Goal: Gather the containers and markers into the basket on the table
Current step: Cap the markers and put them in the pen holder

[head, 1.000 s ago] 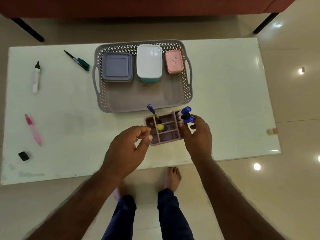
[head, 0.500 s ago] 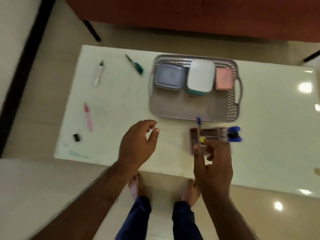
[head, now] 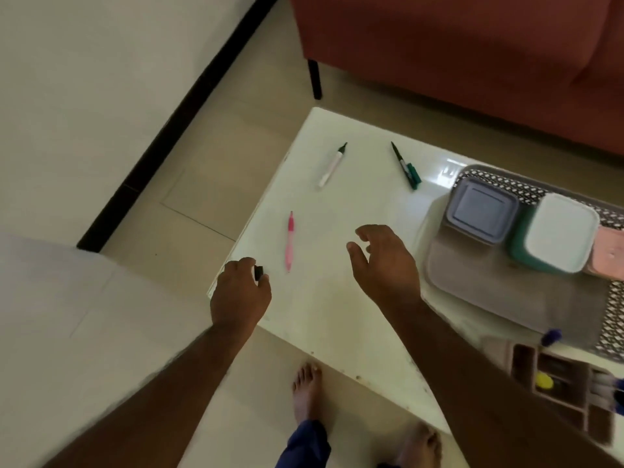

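My left hand [head: 241, 293] is at the table's near left corner, its fingertips pinched on a small black cap [head: 258, 272]. Just right of it lies a pink marker [head: 289, 241]. My right hand [head: 385, 265] hovers open over the table, holding nothing. Farther back lie a white marker [head: 332, 165] and a green marker [head: 407, 167]. At the right, the grey lattice basket [head: 526, 188] holds a grey container [head: 481, 211], a white-lidded teal container [head: 560, 231] and a pink container [head: 612, 253].
A pink compartment organiser [head: 557, 383] with markers and a yellow item stands at the lower right, in front of the basket, partly behind my right forearm. The white table [head: 337, 319] has a red sofa [head: 456, 45] behind it. My bare feet are on the tiled floor below.
The view has swung left. My right hand has let go of the organiser and moved over the table's left part. My left hand has reached the corner and closed on the black cap.
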Motion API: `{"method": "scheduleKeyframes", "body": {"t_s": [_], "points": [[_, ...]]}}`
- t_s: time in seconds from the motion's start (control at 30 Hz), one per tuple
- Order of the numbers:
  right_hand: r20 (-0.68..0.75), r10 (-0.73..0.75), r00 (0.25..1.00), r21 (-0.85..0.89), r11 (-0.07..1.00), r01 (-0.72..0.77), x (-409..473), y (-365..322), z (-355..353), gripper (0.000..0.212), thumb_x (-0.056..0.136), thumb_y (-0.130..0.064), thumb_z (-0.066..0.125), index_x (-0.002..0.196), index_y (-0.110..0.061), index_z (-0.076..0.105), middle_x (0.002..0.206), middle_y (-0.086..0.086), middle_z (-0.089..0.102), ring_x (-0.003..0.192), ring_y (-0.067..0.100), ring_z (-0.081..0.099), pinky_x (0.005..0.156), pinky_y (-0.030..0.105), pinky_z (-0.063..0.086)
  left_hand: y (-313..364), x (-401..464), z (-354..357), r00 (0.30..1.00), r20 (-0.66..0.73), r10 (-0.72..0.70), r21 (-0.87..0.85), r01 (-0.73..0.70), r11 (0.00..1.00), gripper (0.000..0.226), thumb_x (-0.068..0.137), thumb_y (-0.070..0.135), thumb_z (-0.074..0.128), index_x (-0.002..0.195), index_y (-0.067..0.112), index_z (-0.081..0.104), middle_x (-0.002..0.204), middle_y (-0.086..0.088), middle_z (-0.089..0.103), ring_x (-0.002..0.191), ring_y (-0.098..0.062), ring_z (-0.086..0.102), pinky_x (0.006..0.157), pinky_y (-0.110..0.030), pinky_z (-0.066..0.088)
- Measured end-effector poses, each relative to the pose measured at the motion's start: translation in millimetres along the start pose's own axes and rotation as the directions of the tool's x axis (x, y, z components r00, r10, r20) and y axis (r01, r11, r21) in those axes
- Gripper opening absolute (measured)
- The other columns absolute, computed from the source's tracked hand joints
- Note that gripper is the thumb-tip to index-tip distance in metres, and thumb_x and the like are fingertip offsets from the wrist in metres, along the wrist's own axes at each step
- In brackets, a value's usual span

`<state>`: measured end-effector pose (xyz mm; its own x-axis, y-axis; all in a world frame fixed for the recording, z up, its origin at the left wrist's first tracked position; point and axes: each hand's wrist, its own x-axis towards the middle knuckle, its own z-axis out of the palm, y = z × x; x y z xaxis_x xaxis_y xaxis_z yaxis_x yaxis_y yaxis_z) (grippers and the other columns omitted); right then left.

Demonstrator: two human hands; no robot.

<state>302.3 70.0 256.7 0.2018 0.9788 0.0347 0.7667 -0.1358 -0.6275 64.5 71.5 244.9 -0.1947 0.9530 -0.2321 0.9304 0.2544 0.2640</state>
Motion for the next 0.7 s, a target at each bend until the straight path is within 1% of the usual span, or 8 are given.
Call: {"method": "scheduleKeyframes", "body": {"t_s": [0.1, 0.27, 0.33, 0.43, 0.5, 0.6, 0.67, 0.7], "points": [[0.113, 0.057, 0.992, -0.02, 0.998, -0.055, 28, -6, 19, 0.03, 0.092, -0.032, 0.06, 0.119, -0.018, 0.062, 0.117, -0.002, 0.063, 0.101, 0.02, 0.064, 0.085, 0.033, 0.051, -13, 15, 7, 0.997, 0.078, -0.021, -0.03, 0.023, 0.999, 0.044, 0.09, 0.036, 0.062, 0.129, 0.018, 0.055, 0.123, -0.012, 0.058, 0.105, -0.032, 0.063, 0.082, -0.042, 0.054], [0.146, 0.098, 0.984, -0.105, 0.991, -0.083, 75, -4, 34, 0.035, 0.092, -0.032, 0.059, 0.125, -0.02, 0.059, 0.119, 0.001, 0.061, 0.104, 0.024, 0.062, 0.087, 0.035, 0.049, -14, 34, 20, 0.994, 0.105, -0.016, -0.081, 0.024, 0.996, 0.047, 0.089, 0.036, 0.064, 0.131, 0.018, 0.054, 0.12, -0.01, 0.058, 0.105, -0.028, 0.063, 0.083, -0.04, 0.052], [0.186, 0.102, 0.977, -0.145, 0.987, -0.075, 95, -7, 40, 0.04, 0.093, -0.034, 0.057, 0.131, -0.023, 0.054, 0.124, 0.003, 0.058, 0.11, 0.024, 0.06, 0.089, 0.036, 0.049, -14, 42, 24, 0.992, 0.126, -0.026, -0.102, 0.039, 0.994, 0.045, 0.089, 0.034, 0.064, 0.13, 0.019, 0.054, 0.118, -0.008, 0.057, 0.103, -0.027, 0.063, 0.084, -0.041, 0.054], [0.291, 0.102, 0.951, -0.206, 0.978, -0.041, 125, -18, 55, 0.053, 0.093, -0.042, 0.054, 0.142, -0.026, 0.041, 0.132, 0.008, 0.05, 0.116, 0.029, 0.056, 0.092, 0.041, 0.048, -17, 45, 30, 0.995, 0.1, -0.02, -0.115, 0.032, 0.993, 0.034, 0.092, 0.025, 0.062, 0.124, 0.015, 0.057, 0.116, -0.009, 0.057, 0.102, -0.028, 0.062, 0.083, -0.039, 0.052], [0.359, 0.111, 0.927, -0.255, 0.967, -0.017, 142, -26, 69, 0.064, 0.093, -0.051, 0.051, 0.149, -0.03, 0.029, 0.141, 0.011, 0.042, 0.124, 0.033, 0.05, 0.095, 0.044, 0.046, -19, 42, 33, 0.998, 0.068, -0.02, -0.151, 0.03, 0.988, 0.03, 0.092, 0.021, 0.063, 0.121, 0.013, 0.059, 0.115, -0.009, 0.059, 0.103, -0.027, 0.062, 0.084, -0.035, 0.051], [0.43, 0.152, 0.89, -0.382, 0.924, 0.027, 159, -40, 88, 0.074, 0.092, -0.062, 0.043, 0.153, -0.032, 0.016, 0.16, 0.016, 0.016, 0.136, 0.037, 0.034, 0.102, 0.05, 0.04, -21, 34, 38, 0.999, 0.044, -0.029, -0.196, 0.038, 0.98, 0.031, 0.091, 0.018, 0.066, 0.12, 0.011, 0.061, 0.115, -0.009, 0.06, 0.104, -0.026, 0.061, 0.085, -0.033, 0.05], [0.439, 0.207, 0.875, -0.455, 0.89, 0.018, 166, -46, 98, 0.073, 0.091, -0.066, 0.039, 0.151, -0.029, 0.021, 0.163, 0.016, 0.001, 0.138, 0.038, 0.031, 0.102, 0.05, 0.039, -24, 29, 44, 0.999, 0.034, -0.031, -0.196, 0.037, 0.98, 0.028, 0.089, 0.016, 0.067, 0.115, 0.009, 0.062, 0.111, -0.009, 0.059, 0.102, -0.025, 0.061, 0.083, -0.033, 0.051], [0.429, 0.231, 0.873, -0.481, 0.877, 0.004, 166, -47, 102, 0.071, 0.091, -0.066, 0.039, 0.148, -0.027, 0.027, 0.163, 0.017, -0.001, 0.137, 0.037, 0.031, 0.101, 0.049, 0.039, -25, 27, 46, 0.999, 0.027, -0.032, -0.197, 0.037, 0.98, 0.025, 0.088, 0.014, 0.068, 0.111, 0.008, 0.063, 0.109, -0.008, 0.059, 0.1, -0.025, 0.06, 0.081, -0.032, 0.051]]}}
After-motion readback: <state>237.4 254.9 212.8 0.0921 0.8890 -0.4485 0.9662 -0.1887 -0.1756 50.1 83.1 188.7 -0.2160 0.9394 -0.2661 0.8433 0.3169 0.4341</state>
